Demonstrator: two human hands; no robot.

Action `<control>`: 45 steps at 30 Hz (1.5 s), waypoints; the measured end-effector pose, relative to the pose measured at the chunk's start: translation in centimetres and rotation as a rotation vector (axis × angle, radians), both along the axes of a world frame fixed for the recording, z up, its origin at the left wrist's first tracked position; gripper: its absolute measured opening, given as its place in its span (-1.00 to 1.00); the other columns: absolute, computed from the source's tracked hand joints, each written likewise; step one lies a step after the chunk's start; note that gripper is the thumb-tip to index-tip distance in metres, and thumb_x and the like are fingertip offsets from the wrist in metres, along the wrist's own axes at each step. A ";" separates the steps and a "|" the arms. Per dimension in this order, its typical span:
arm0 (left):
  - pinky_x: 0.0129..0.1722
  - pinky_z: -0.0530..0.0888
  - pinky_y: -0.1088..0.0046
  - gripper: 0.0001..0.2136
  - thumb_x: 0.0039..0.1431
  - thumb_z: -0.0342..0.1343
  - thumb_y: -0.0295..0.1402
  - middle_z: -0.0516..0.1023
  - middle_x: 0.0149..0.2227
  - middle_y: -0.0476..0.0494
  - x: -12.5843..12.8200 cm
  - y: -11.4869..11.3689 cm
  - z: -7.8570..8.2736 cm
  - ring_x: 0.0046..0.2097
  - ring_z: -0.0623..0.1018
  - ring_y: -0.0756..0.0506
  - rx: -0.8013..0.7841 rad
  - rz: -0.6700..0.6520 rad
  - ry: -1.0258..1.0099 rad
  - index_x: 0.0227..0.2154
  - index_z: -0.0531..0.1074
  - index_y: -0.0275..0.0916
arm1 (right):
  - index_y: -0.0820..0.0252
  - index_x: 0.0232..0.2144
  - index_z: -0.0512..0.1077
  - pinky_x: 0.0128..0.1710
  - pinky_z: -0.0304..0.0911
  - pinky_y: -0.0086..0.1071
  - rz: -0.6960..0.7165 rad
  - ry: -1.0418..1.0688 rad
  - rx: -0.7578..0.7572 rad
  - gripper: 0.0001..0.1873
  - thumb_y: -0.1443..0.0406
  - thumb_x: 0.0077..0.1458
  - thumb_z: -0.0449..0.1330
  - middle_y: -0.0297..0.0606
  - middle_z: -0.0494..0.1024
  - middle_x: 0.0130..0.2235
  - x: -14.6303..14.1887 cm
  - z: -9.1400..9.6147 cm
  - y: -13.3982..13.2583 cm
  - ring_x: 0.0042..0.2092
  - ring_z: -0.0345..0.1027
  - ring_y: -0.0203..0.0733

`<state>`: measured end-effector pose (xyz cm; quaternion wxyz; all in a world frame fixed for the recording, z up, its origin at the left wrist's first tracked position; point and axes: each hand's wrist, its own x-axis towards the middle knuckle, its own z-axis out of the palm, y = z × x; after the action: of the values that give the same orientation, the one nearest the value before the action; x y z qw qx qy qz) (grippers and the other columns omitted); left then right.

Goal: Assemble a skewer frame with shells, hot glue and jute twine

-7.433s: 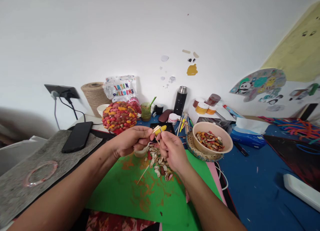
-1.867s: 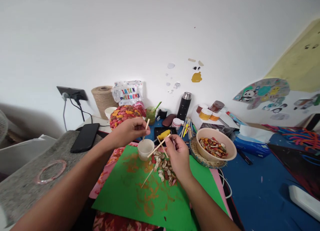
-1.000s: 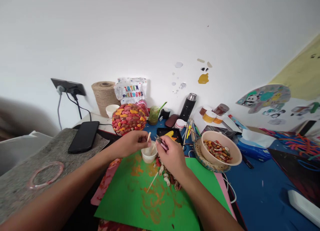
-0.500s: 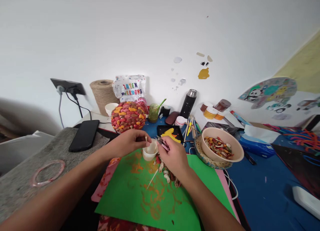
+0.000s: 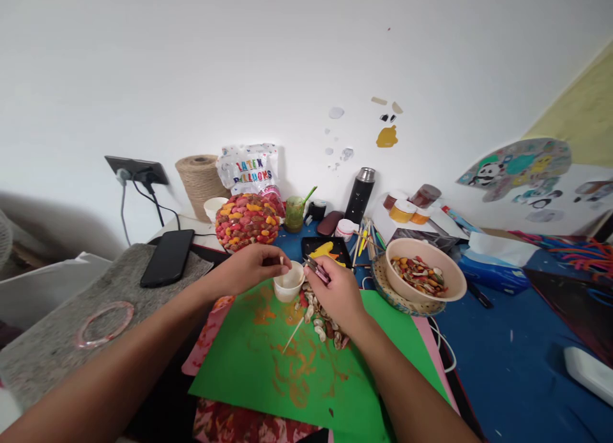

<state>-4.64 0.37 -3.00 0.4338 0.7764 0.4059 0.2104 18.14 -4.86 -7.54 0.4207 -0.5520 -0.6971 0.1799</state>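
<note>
My left hand (image 5: 251,267) pinches a thin pale stick (image 5: 281,262) over a white plastic cup (image 5: 287,293) with pale liquid in it. My right hand (image 5: 338,293) is closed round small pointed metal snips (image 5: 318,269), their tips near the cup's right rim. Below the right hand lies a pile of shell pieces (image 5: 320,331), some bare, some painted red or brown. Another thin stick (image 5: 293,336) rests on the paint-smeared green sheet (image 5: 239,379). Behind my left hand stands a ball (image 5: 246,223) covered in red, orange and brown shells.
A pink bowl (image 5: 457,290) of painted shells sits on a woven tray (image 5: 383,288) at right. A black tray (image 5: 306,245) holds yellow pieces. Farther back are a twine spool (image 5: 198,184), a balloon bag (image 5: 246,168), a thermos (image 5: 359,197) and paint jars (image 5: 402,212). A phone (image 5: 167,258) lies left.
The camera view has shifted slightly. The tips of the snips now sit closer together at the cup's right side. My left hand keeps its pinch on the stick above the cup.
</note>
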 end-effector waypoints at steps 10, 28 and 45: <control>-0.26 0.41 0.40 -0.67 0.22 0.22 -0.02 0.61 -0.33 -0.08 0.0 0.0 0.0 -0.27 0.53 -0.14 0.014 0.022 0.004 -0.26 0.61 -0.21 | 0.09 -0.31 0.56 -0.42 0.15 -0.35 -0.001 0.003 -0.012 -0.77 0.11 0.28 0.21 -0.36 0.52 -0.49 0.5 0.3 0.0 -0.47 0.32 -0.18; -0.24 0.42 0.39 -0.68 0.24 0.19 -0.05 0.61 -0.32 -0.08 -0.7 0.2 0.5 -0.26 0.55 -0.14 0.036 0.022 0.017 -0.22 0.61 -0.22 | 0.13 -0.35 0.49 -0.40 0.13 -0.37 0.000 0.154 0.000 -0.67 0.06 0.35 0.17 -0.40 0.40 -0.47 0.9 -0.1 0.4 -0.44 0.24 -0.23; -0.22 0.46 0.39 -0.69 0.22 0.18 -0.05 0.63 -0.28 -0.06 -1.0 0.4 1.0 -0.23 0.58 -0.14 0.033 0.040 0.046 -0.22 0.59 -0.19 | 0.14 0.00 0.61 -0.01 0.46 -0.19 0.027 0.366 -0.034 -0.65 0.09 0.31 0.23 -0.12 0.72 0.02 0.7 -0.4 0.7 -0.01 0.60 0.03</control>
<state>-5.61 0.80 -1.97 0.4073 0.7796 0.4279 0.2077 18.81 -4.16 -7.96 0.5286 -0.5076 -0.6132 0.2947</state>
